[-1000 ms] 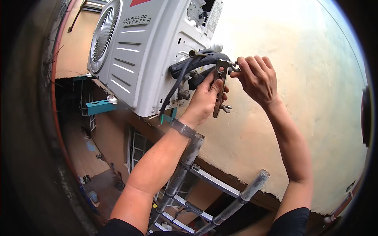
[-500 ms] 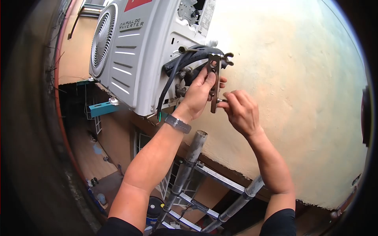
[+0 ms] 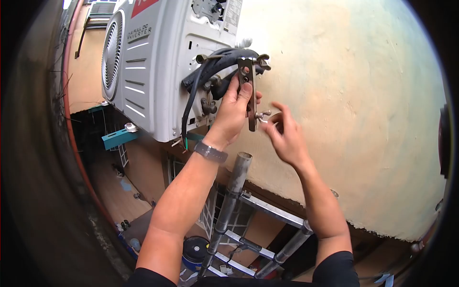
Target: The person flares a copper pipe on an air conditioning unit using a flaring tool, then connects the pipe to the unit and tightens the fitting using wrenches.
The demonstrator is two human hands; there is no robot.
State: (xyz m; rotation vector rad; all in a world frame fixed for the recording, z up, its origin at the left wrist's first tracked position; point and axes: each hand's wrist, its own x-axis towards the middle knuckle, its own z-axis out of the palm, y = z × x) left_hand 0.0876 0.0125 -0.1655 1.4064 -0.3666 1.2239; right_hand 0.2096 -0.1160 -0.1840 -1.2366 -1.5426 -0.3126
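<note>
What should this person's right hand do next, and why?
Probably pinch the lower wing nut and turn it: the right hand's fingers are parted close beside it, while the left hand grips the metal bar that carries it.

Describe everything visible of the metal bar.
The narrow metal bar, dull and steel-like, appears nearly upright, with round holes in its face. An upper wing nut and a lower wing nut project from its right side. The left hand grips it, thumb across its face; the right hand is beside the lower nut, contact unclear. Black tubing shows behind its top.
</note>
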